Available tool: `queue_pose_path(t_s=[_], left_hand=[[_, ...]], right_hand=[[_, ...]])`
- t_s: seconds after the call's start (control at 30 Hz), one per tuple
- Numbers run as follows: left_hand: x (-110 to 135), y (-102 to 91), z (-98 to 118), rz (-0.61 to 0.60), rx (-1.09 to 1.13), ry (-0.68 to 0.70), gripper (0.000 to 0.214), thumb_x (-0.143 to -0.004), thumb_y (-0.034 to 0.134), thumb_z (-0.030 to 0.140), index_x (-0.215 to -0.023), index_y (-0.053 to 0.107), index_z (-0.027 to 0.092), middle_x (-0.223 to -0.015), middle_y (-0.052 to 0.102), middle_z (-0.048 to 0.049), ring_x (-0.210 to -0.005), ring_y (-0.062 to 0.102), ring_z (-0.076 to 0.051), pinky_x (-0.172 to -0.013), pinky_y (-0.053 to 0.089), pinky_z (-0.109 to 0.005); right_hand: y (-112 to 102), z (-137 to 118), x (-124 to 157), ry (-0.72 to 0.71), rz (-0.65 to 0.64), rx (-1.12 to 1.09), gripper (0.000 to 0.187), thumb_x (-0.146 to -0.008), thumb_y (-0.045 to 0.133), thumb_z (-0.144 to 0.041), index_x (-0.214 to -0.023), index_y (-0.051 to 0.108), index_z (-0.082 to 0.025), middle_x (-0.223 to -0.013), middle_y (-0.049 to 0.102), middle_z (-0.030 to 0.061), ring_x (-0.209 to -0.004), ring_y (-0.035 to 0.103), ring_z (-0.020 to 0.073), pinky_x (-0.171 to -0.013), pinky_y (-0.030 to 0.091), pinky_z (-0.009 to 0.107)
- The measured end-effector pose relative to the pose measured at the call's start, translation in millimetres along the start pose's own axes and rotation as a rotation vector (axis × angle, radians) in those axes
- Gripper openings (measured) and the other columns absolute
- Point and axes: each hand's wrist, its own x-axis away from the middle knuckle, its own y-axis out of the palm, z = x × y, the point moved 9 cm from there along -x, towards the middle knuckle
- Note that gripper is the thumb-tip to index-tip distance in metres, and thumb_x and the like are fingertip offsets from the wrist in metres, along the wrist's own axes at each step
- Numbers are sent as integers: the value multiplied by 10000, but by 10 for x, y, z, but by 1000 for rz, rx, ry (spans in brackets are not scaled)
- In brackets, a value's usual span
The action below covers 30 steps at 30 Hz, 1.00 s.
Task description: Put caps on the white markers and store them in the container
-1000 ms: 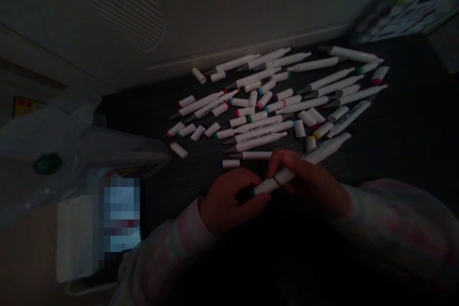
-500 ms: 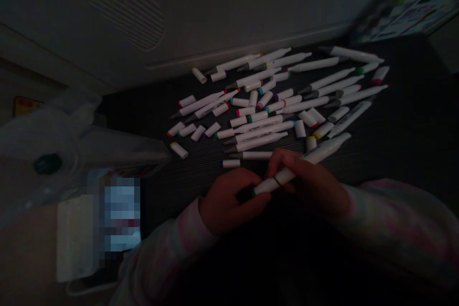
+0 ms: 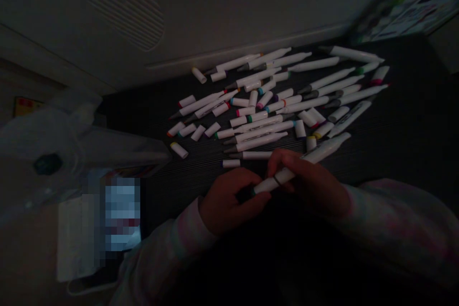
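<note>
The scene is very dim. My right hand (image 3: 310, 184) is closed round a white marker (image 3: 283, 175) that slants up to the right. My left hand (image 3: 229, 203) is closed at the marker's lower end, fingers pinched on its tip or cap; which of the two I cannot tell. Both hands hover just in front of a spread of several white markers (image 3: 261, 131) and loose caps (image 3: 195, 132) with coloured ends, lying on a dark ribbed mat (image 3: 394, 134).
A pale panel or door (image 3: 215, 9) rises behind the mat. At the left lies a translucent plastic bag (image 3: 53, 148) above a white box (image 3: 77, 239). A colourful printed sheet (image 3: 405, 7) sits at the far right corner.
</note>
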Motion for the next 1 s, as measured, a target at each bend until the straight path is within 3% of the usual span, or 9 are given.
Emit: queue_pose_path(t_s=[0.87,1.0], left_hand=[[-2,-8,7,18,13,27,168,-745,512,289,-744,581,137,-656,586,-11,-606,519,-112,-579,398,-219],[-3,-4,-10,1,6,-19,162,-742,512,287,-733,580,140,-658,585,-9,-612,519,-114,-583,399,-222]], right_hand=[[-13,-6,-1,2,16,21,286,-809,407,-371,-646,536,-175,-448,363,-47,-446,342,92,-454,266,241],[-7,3,-6,12,17,23,294,-806,408,-389,-646,535,-176,-449,362,-47,-437,335,93,-446,262,243]])
